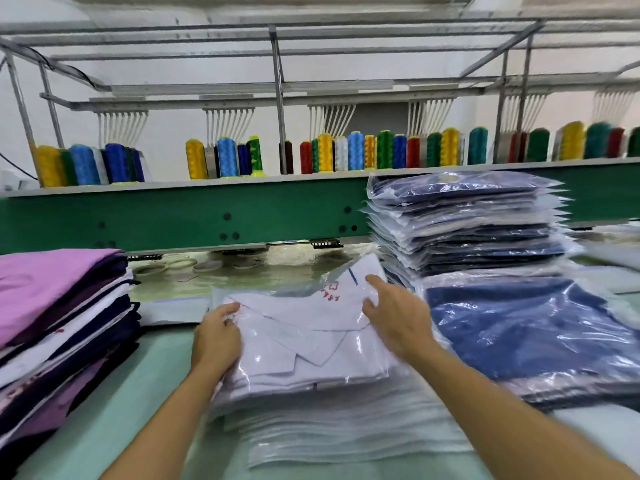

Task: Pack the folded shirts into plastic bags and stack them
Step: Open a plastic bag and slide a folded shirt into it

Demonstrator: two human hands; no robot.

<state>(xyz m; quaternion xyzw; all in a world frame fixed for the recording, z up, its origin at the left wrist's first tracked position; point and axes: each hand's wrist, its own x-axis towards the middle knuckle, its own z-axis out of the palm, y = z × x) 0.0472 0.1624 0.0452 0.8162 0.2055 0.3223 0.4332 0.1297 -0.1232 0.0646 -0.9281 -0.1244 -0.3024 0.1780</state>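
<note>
Red embroidery (330, 292) on white shirt (304, 355): unreadable under glare of plastic bag (377, 367). Left hand (216, 337): finger ends curl partly out of sight at bag's edge. Right hand (393, 318): outline blurred. Unbagged shirt stack (59, 320): cut by left edge (count unclear). Navy bagged stack (533, 337): runs off right edge. Far-right thread cones (588, 140): smeared.

The bare left forearm (166, 417) and bare right forearm (502, 410) are stretched forward. The left hand (216, 337) is curled, its fingers pinched on the left edge of a white folded shirt in a clear plastic bag (304, 344). The right hand (398, 318) is laid palm-down on it, index finger and thumb spread.
</note>
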